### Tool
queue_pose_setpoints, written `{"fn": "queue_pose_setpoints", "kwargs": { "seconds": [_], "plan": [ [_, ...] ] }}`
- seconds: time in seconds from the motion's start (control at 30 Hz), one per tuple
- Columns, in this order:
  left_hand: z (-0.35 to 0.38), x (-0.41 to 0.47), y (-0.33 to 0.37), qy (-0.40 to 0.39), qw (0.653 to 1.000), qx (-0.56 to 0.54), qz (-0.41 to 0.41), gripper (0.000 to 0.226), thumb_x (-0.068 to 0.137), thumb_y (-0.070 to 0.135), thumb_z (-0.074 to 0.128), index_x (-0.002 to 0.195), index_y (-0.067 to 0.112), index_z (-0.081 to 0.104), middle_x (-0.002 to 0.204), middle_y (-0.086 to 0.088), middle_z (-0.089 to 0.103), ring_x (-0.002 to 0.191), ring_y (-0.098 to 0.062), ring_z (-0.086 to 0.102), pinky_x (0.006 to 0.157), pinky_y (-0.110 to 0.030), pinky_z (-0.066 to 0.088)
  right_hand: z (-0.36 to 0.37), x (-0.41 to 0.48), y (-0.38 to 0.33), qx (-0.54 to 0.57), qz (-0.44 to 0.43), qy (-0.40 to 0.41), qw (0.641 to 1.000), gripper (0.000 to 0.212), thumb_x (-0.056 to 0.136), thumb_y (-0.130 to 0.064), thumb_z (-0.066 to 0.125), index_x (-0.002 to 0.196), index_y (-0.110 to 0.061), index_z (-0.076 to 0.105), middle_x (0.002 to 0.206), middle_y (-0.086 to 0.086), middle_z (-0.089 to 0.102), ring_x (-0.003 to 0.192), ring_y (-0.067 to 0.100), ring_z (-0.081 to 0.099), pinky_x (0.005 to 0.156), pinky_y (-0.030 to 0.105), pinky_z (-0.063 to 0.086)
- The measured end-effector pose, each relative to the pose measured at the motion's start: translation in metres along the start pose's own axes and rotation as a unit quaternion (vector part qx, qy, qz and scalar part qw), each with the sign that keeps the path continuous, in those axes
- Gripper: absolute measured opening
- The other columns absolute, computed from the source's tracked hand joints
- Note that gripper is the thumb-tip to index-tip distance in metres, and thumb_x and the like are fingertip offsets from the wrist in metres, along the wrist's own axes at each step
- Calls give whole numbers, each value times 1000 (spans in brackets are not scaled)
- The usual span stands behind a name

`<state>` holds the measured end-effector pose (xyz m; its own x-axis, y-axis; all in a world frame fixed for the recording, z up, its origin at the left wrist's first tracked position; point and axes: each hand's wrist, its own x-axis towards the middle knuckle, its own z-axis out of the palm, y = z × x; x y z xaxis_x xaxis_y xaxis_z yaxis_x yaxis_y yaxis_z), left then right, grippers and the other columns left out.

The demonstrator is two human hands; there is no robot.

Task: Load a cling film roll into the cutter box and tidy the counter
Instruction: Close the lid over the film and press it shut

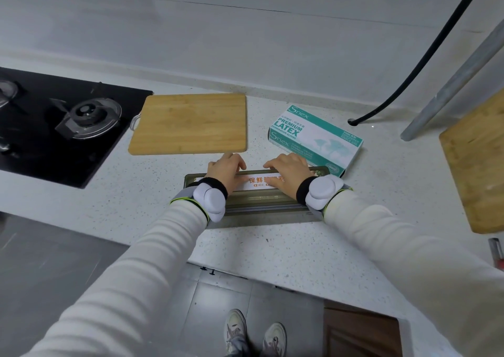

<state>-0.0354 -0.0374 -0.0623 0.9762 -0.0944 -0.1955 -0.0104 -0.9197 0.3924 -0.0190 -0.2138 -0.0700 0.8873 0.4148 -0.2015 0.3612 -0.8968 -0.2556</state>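
Well, both hands are down on the roll (257, 181) as it sits in the open cutter box (261, 211).
Left hand (226, 169) and right hand (289, 172) lie side by side on top of it, fingers bent over its far side, gripping it; only the white label shows between them. The box lies crosswise on the counter (272, 250), near the person. Just beyond it are a board (189, 123) to the left and a glove box (316, 138) to the right.

Speckled counter (300, 247) — cutting board (188, 123), glove box (316, 138), cutter box (267, 204).
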Motion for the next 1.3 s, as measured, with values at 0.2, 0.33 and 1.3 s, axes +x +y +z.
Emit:
{"fn": "queue_pose_setpoints", "kwargs": {
  "seconds": [0.2,0.33,1.3],
  "plan": [
    [-4,1,1,3,1000,19,11,18,92,15,51,107,15,60,109,-4,63,100,-23,58,98,-36,34,3,-2,-1,15,1,11,1000,45,93,-38,50,136,-24,44,134,5,48,126,27,38,107,36,23],
    [-9,-6,3,20,999,23,38,18,91,13,50,99,16,65,104,0,66,99,-21,59,100,-35,29,2,-2,-4,23,-12,22,999,47,91,-39,54,135,-25,45,132,4,49,126,27,37,107,36,22],
    [40,-96,-12,31,979,138,149,16,95,23,49,101,23,63,104,9,62,101,-14,56,107,-32,17,18,-92,17,-42,-42,14,998,16,88,-19,52,93,-26,65,85,-11,55,99,18,52,102,32,23]
  ]
}}
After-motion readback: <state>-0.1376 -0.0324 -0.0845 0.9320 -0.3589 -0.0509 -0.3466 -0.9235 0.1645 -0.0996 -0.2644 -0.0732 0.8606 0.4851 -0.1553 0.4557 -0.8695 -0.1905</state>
